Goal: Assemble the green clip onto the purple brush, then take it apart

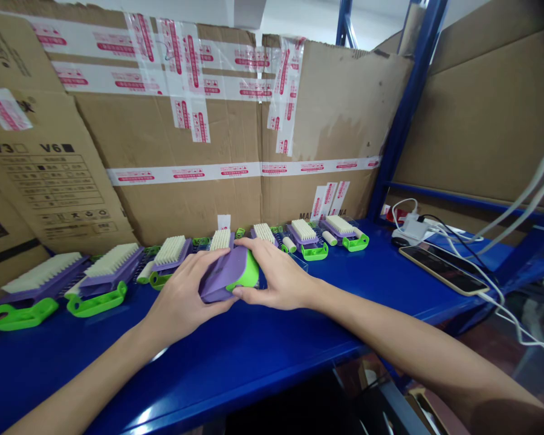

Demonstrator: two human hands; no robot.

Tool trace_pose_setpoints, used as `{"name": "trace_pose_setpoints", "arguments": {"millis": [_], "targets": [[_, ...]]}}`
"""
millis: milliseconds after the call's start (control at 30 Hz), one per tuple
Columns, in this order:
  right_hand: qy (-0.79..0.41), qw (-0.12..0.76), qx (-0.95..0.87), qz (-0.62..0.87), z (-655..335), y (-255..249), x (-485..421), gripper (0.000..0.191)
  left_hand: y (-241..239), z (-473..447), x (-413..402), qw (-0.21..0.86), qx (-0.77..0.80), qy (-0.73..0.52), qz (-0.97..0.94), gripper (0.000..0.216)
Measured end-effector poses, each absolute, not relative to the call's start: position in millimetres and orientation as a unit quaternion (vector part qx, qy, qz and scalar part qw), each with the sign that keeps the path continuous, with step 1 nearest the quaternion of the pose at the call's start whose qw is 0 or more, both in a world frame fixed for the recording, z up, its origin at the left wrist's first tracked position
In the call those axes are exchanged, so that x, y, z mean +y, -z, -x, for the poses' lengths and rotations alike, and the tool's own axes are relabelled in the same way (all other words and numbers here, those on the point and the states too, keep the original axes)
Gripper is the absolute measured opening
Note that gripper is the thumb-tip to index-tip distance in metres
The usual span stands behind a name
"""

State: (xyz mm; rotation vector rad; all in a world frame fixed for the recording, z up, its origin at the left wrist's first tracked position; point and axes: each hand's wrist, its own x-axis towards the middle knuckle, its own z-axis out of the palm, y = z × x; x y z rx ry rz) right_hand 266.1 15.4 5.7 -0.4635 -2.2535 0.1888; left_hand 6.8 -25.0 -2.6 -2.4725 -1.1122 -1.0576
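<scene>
Purple and green, one rounded piece (pixel 223 277) is held above the front of a blue table (pixel 263 356) between two hands. Its purple side is gripped by the left hand (pixel 179 296), thumb below and fingers above; its green end is clasped by the right hand (pixel 278 275), fingers curled over the top and thumb underneath. Behind it, seven purple brushes (pixel 111 266) are laid out in one row, pale bristles upward. Five green handles (pixel 95 307) can be counted clearly before them; smaller green parts and white rollers (pixel 289 244) are partly hidden, so their full number cannot be told. One phone (pixel 444 269) is placed at the right, near one white charger (pixel 414 229).
</scene>
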Motion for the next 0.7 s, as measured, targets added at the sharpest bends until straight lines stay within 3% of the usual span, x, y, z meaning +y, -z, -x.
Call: {"name": "trace_pose_setpoints", "arguments": {"millis": [700], "targets": [[-0.07,0.404,-0.898,0.161,-267.1,-6.5,17.1,0.08,0.4,-8.5,-25.6,0.122,-0.367,0.373,0.843,0.063]]}}
